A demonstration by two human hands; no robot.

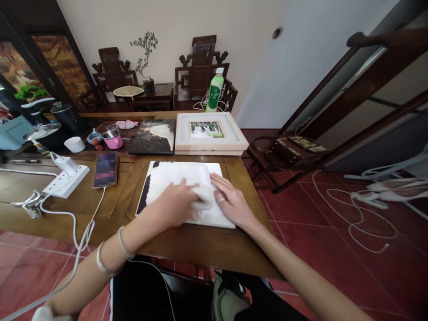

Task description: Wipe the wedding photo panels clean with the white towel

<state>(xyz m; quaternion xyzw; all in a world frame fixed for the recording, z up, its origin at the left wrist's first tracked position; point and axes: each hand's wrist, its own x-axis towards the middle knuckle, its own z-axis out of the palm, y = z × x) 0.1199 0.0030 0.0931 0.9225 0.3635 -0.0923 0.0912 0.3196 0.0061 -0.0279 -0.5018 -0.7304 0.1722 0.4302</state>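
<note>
A flat white picture panel (174,176) with a dark left edge lies on the wooden table (200,249) in front of me. My left hand (175,203) is closed on a small white cloth (205,198) and presses it onto the panel's near right part. My right hand (232,203) lies flat on the panel's right edge, fingers stretched out, a ring on one finger. Bracelets circle my left wrist.
Behind the panel lie a white framed photo (210,133) and a dark print (154,136). A green bottle (215,92), pink cup (113,139), white bowl (74,144), phone (105,169) and power strip (67,178) with cables share the table. Carved chairs stand behind; cables cross the red floor on the right.
</note>
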